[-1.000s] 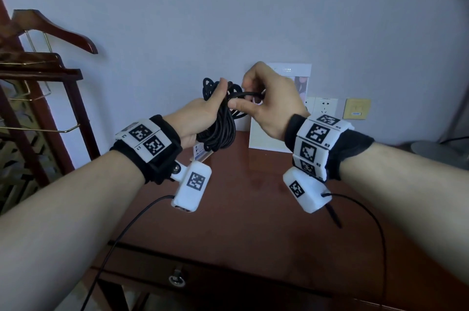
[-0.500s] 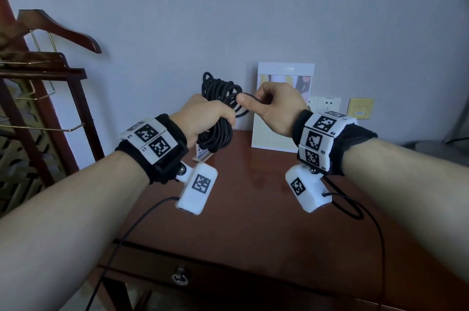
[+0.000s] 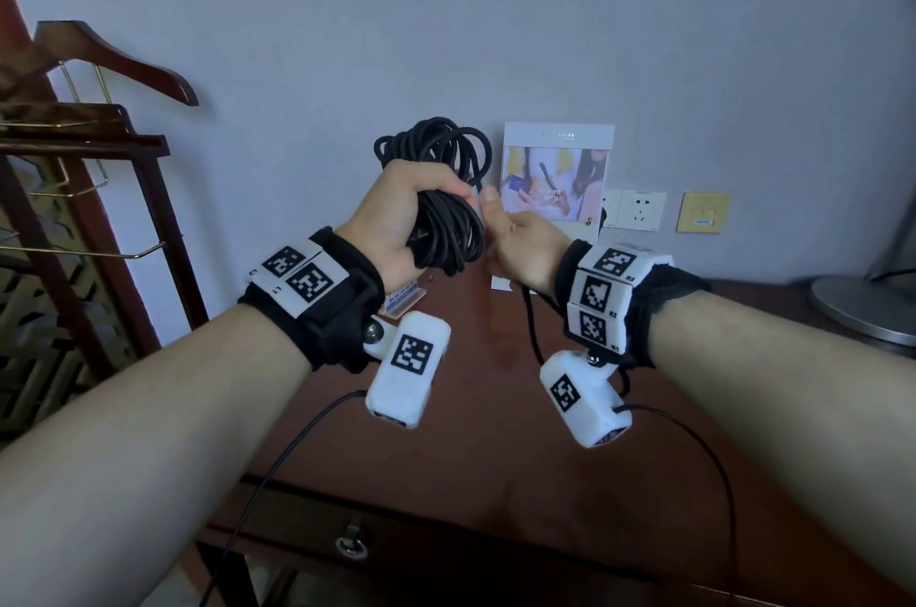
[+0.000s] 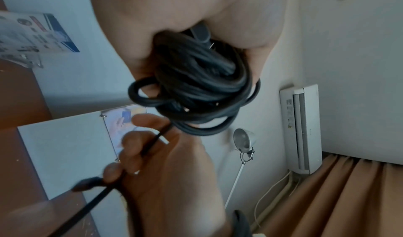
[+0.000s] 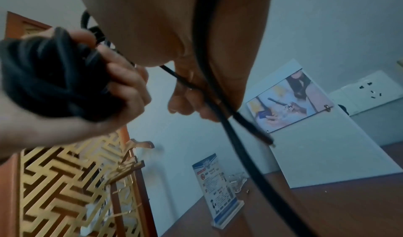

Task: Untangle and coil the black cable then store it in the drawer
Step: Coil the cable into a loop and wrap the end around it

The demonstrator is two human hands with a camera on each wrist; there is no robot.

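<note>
The black cable (image 3: 446, 215) is gathered into a bundle of loops held above the desk. My left hand (image 3: 401, 220) grips the bundle round its middle, with loops sticking out above the fist; the left wrist view shows the coil (image 4: 202, 87) inside the curled fingers. My right hand (image 3: 515, 245) sits just right of the bundle with its fingers curled round the loose end of the cable (image 5: 218, 102), which runs from the coil through the hand and hangs down past the wrist (image 3: 533, 334). The drawer front with a ring pull (image 3: 351, 544) is below the desk edge and closed.
The reddish wooden desk (image 3: 471, 433) stands against a wall. A framed picture (image 3: 557, 175) leans at the back beside wall sockets (image 3: 639, 210). A small sign stand (image 5: 218, 189) is on the desk, a wooden hanger rack (image 3: 89, 145) at left, a lamp base (image 3: 867, 309) at right.
My right hand has dropped from the top of the bundle to its right side, drawing the loose end down. The left hand has kept its grip.
</note>
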